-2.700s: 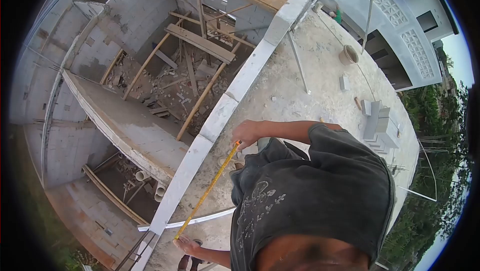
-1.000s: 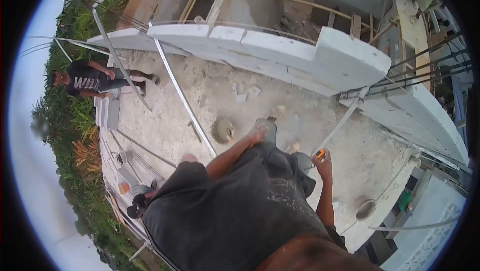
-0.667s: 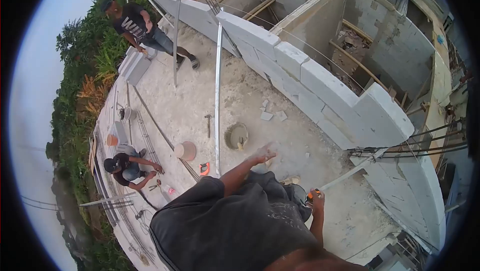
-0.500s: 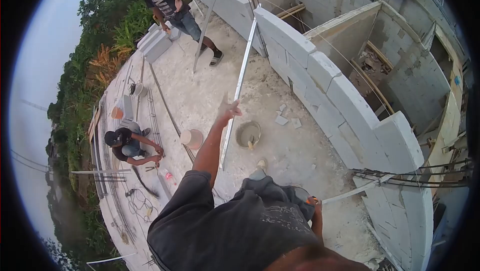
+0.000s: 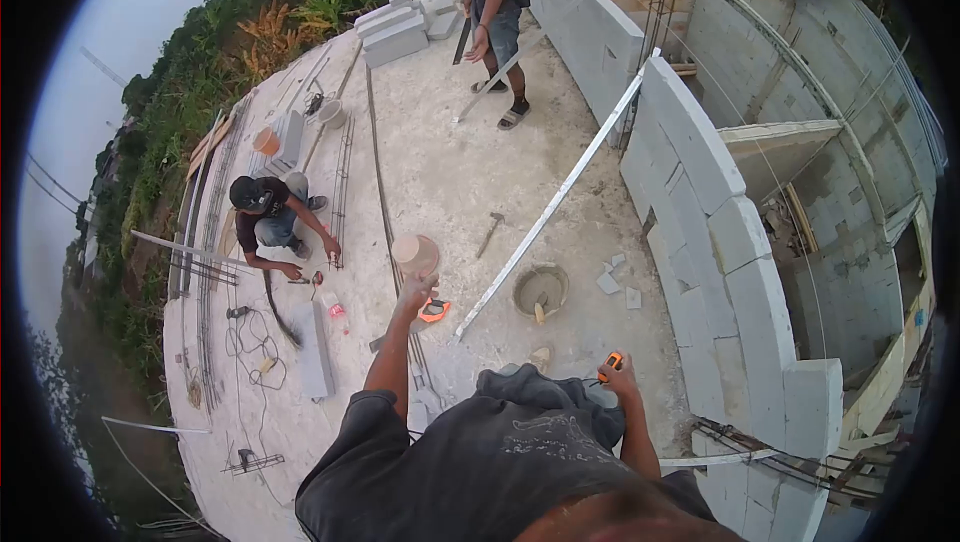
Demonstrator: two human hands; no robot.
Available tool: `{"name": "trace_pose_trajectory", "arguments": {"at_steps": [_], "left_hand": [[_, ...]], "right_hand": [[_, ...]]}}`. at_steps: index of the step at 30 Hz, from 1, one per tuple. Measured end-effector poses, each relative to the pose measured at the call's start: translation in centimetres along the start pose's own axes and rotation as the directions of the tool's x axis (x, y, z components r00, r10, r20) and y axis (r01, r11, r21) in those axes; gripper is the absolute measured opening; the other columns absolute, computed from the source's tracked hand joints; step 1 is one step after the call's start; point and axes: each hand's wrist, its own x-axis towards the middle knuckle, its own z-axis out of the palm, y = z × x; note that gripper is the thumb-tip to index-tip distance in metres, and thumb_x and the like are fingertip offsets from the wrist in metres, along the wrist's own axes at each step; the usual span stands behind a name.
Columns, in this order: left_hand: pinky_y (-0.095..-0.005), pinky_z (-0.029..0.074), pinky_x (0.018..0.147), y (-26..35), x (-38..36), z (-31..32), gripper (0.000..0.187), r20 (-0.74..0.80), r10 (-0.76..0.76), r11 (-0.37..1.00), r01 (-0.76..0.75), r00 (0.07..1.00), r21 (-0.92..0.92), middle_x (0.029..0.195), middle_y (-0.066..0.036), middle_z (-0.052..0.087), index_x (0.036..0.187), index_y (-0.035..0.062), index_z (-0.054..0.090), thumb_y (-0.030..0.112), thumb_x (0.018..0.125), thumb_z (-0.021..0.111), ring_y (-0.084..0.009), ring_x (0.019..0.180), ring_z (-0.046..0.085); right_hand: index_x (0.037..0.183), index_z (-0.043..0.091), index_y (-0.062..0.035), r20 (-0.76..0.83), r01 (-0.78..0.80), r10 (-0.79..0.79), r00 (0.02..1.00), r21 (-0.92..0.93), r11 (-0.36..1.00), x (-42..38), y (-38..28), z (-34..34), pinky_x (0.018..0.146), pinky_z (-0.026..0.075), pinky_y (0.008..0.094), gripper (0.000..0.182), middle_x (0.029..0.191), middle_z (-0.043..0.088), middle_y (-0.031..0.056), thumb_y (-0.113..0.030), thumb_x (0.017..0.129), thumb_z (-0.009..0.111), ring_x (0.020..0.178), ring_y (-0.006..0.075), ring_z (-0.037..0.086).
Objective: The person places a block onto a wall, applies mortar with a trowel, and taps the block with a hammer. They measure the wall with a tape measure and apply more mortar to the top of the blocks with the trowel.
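Observation:
My left hand [image 5: 416, 294] is stretched forward with its fingers apart, and nothing shows in it. Just beside it in the view is the orange handle of a hand saw [image 5: 434, 310], which appears to lie on the floor, partly hidden by my forearm. An upturned pinkish bucket [image 5: 414, 254] stands beyond that hand. Down by my right side, my right hand [image 5: 622, 382] is closed around an orange and black tape measure [image 5: 610, 368]. Between the two hands, farther out, sits a round mortar tub [image 5: 553, 276] with a trowel [image 5: 541, 310] in it.
A metal brace [image 5: 560, 192] slants from the floor to the curved block wall [image 5: 720, 232]. A hammer [image 5: 489, 235] and block pieces [image 5: 608, 283] lie on the floor. One co-worker [image 5: 270, 222] squats left by rebar; another [image 5: 495, 22] stands ahead near stacked blocks [image 5: 394, 40].
My view has swung to the right. My left hand has dropped away from the metal brace. The tape measure shows more fully, and the standing co-worker has straightened up and turned.

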Motion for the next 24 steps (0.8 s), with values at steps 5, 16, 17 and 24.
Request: {"name": "trace_pose_trajectory", "arguments": {"at_steps": [5,16,17,24], "left_hand": [[-0.0461,0.055,0.086,-19.1,-19.2,7.4,0.091,0.166,-0.745,0.667,0.716,0.646,0.204,0.133,-0.023,0.058,0.151,0.0082,0.032,0.052,0.083,0.074,-0.0343,0.101,0.069],[-0.0473,0.054,0.089,-23.2,-28.0,19.0,0.092,0.245,-0.728,0.577,0.766,0.640,-0.283,0.134,-0.021,0.058,0.150,0.0094,0.035,0.055,0.082,0.074,-0.0353,0.107,0.066],[-0.0474,0.054,0.089,-23.0,-27.2,19.2,0.092,0.227,-0.719,0.592,0.750,0.657,-0.294,0.134,-0.021,0.058,0.150,0.0095,0.035,0.056,0.081,0.074,-0.0354,0.107,0.066],[-0.0482,0.053,0.091,-19.8,-24.6,19.0,0.092,0.092,-0.718,0.621,0.694,0.690,-0.363,0.135,-0.020,0.058,0.150,0.0102,0.037,0.057,0.080,0.074,-0.0361,0.111,0.064]], "right_hand": [[0.144,0.035,-0.0083,0.283,0.159,-0.073,0.956,-0.294,0.942,4.1,-1.0,3.7,0.063,0.061,0.0425,0.088,0.120,0.057,0.0194,-0.027,0.072,0.081,0.093,0.0295,0.066],[0.136,0.049,-0.0020,0.513,0.416,-0.022,0.858,-0.669,0.615,8.3,-11.0,4.2,0.089,0.050,0.0370,0.086,0.113,0.062,0.0190,-0.044,0.069,0.084,0.104,0.0267,0.063],[0.136,0.049,-0.0017,0.519,0.429,-0.039,0.854,-0.660,0.617,9.0,-10.9,4.0,0.089,0.051,0.0369,0.086,0.114,0.062,0.0189,-0.044,0.069,0.084,0.104,0.0268,0.063],[0.134,0.046,0.0028,0.461,0.359,-0.048,0.886,-0.617,0.700,9.4,-8.2,2.6,0.085,0.053,0.0404,0.085,0.111,0.063,0.0187,-0.043,0.072,0.081,0.100,0.0300,0.064]]}}
